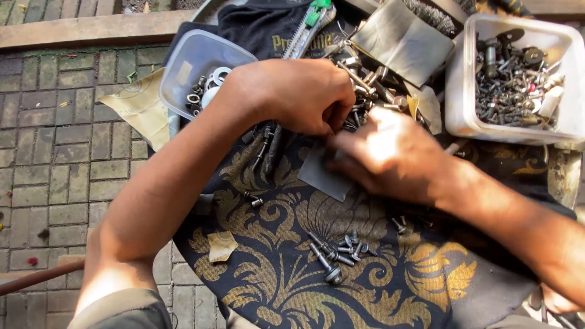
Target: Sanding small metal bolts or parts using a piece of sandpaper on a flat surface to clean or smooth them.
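Open cloth near edge; bolt cluster mid-front; white tub blocks right, clear tub left.

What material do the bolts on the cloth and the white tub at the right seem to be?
Bolts: probably steel, dull grey with small glints, some darkened. White tub: likely plastic, its thin, slightly translucent walls have rounded corners. Cloth: woven fabric, dark with a gold pattern.

The right hand is motion-blurred (fingers indistinct); the left hand hides its fingertips.
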